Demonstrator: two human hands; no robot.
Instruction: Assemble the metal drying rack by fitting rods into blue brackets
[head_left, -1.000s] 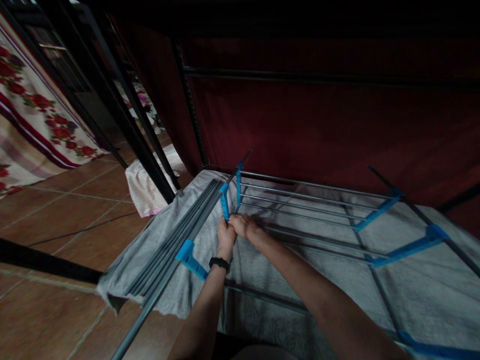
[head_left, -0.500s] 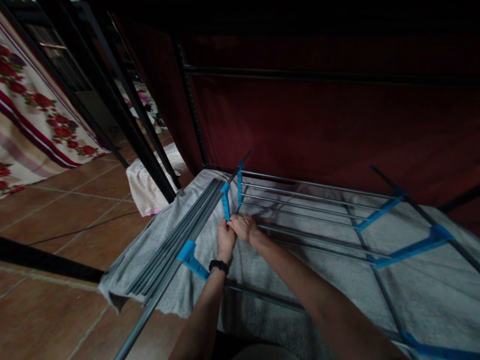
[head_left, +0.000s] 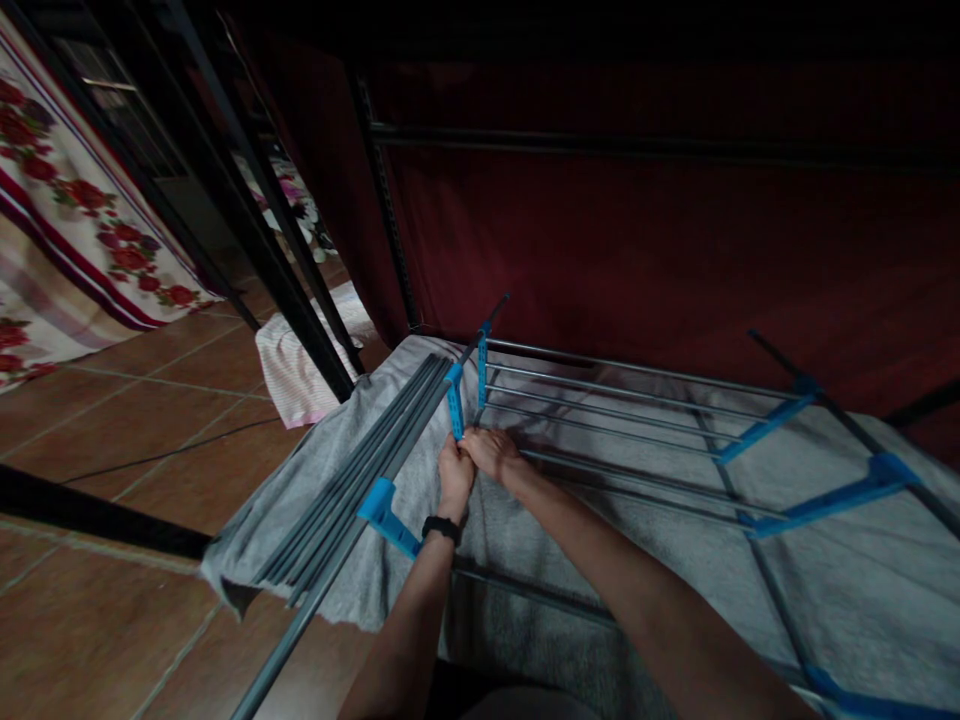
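A partly built rack of grey metal tubes [head_left: 611, 378] and blue plastic brackets lies on a grey cloth. My left hand [head_left: 454, 472], with a black band at its wrist, is closed around the lower end of a blue bracket [head_left: 455, 400]. Pressed close against it, my right hand [head_left: 489, 450] is closed at the same joint, where a metal tube [head_left: 637, 478] runs out from beneath it. My fingers cover the tube's end and the joint. Nearer me, another blue bracket [head_left: 390, 518] sits on the long left-hand pole [head_left: 330, 580].
Several loose grey tubes [head_left: 356, 470] lie side by side on the cloth [head_left: 862, 600], left of the pole. More blue brackets [head_left: 832, 497] join the rack's right side. Behind hangs a dark red cloth [head_left: 637, 240]. Black metal posts [head_left: 225, 200] and a tiled floor [head_left: 112, 620] are at left.
The view has shifted very slightly. Both hands stay at the same bracket joint with almost no visible movement.
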